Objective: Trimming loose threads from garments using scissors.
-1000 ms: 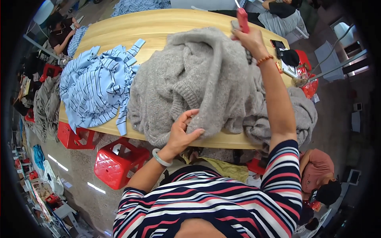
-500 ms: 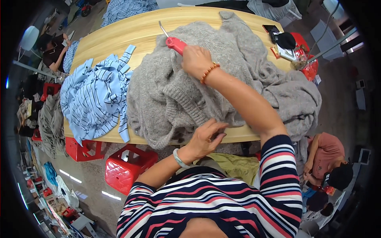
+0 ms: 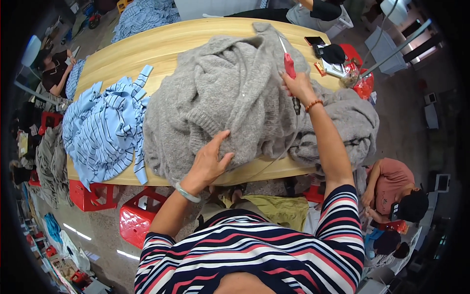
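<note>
My right hand (image 3: 301, 87) is closed round a red-handled corded tool (image 3: 289, 63) with a thin, bare metal tip pointing away from me. A dark cord end comes out below the grip, and its thin cable runs down towards the table's front edge. Both hands are over a large heap of grey knit garments (image 3: 196, 83). My left hand (image 3: 210, 164) rests at the near side of the heap, thumb and fingers apart, fingertips touching the knit by a ribbed band. It grips nothing. What exact kind of tool it is, I cannot tell.
A pile of blue striped garments (image 3: 107, 127) lies left on the wooden table (image 3: 122, 56). A black cap (image 3: 333, 54) and small items are at the far right. Red stools (image 3: 139, 220) stand by the near edge. People sit at the left, right and far side.
My right hand has swung right with the tool, from the heap's left part to its far right side. My left hand has moved from the table edge forward onto the knit.
</note>
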